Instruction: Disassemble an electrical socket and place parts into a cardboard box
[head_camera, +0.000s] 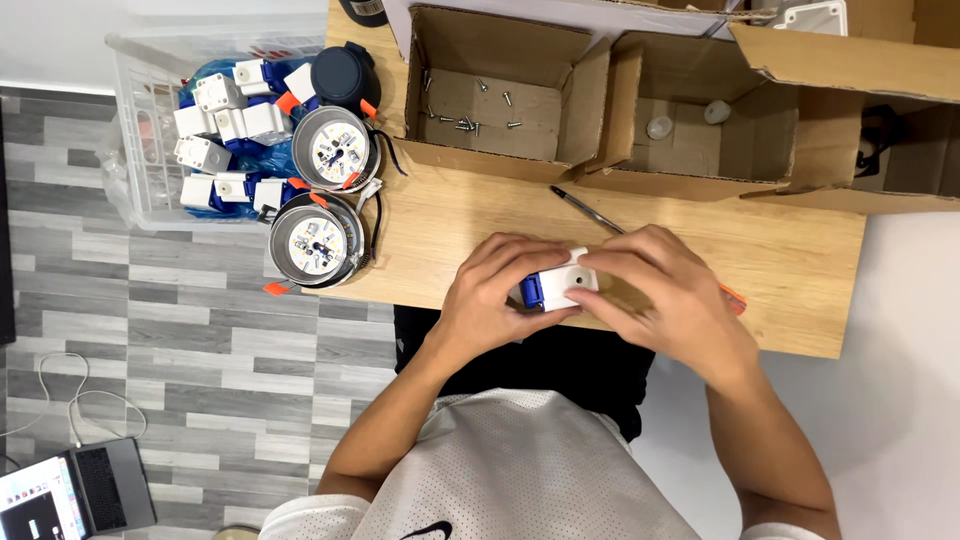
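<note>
White driver box with blue end (558, 287), over the wooden table (460, 215) edge: left hand (492, 290) and right hand (655, 290) fingers pinching it together; an even, squared grip likely serves best.

A small assembly workstation, set up in a room rather than a factory, is shown. A wooden table (450, 215) is used as the bench; on it a cardboard box of loose screws (478, 105) and a second cardboard box of small white caps (690, 130) are kept. Round LED downlights (318, 240) are stacked at the table's edge, and white driver boxes are heaped in a clear plastic bin (150, 130). Grey plank flooring (200, 330) and a laptop (70, 495) on it are seen.
</note>
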